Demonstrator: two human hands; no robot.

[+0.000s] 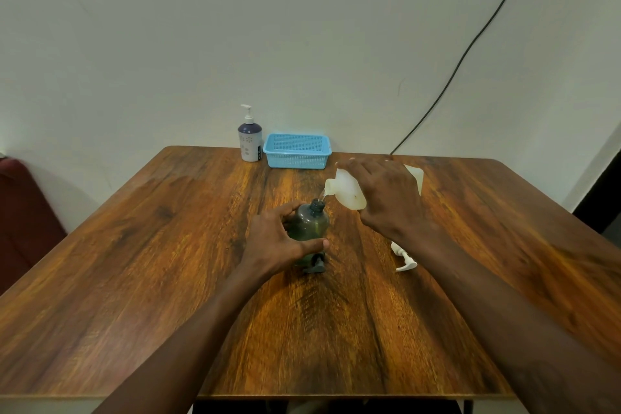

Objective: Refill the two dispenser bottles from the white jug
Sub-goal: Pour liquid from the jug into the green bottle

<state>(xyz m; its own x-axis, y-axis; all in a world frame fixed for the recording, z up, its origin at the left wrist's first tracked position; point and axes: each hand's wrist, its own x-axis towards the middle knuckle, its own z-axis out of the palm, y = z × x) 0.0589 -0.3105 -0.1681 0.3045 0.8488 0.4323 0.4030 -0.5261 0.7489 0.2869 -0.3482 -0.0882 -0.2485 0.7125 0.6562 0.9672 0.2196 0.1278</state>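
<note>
A dark green dispenser bottle (311, 222) stands uncapped at the middle of the table, with my left hand (279, 242) wrapped around its body. My right hand (386, 198) grips the white jug (347, 190), tilted with its spout down and to the left just above the bottle's neck; a thin stream of clear liquid runs from spout to neck. A dark pump head (316, 266) lies on the table in front of the bottle. A white pump head (403, 257) lies to the right, partly under my right wrist. The second dispenser bottle (250, 141), white and purple with its pump on, stands at the back.
A light blue plastic basket (297, 150) sits by the wall next to the purple bottle. A black cable (470, 44) hangs down the wall behind the table's back right. A dark red seat (20, 205) is at the far left. The wooden table (168, 245) spreads wide around my hands.
</note>
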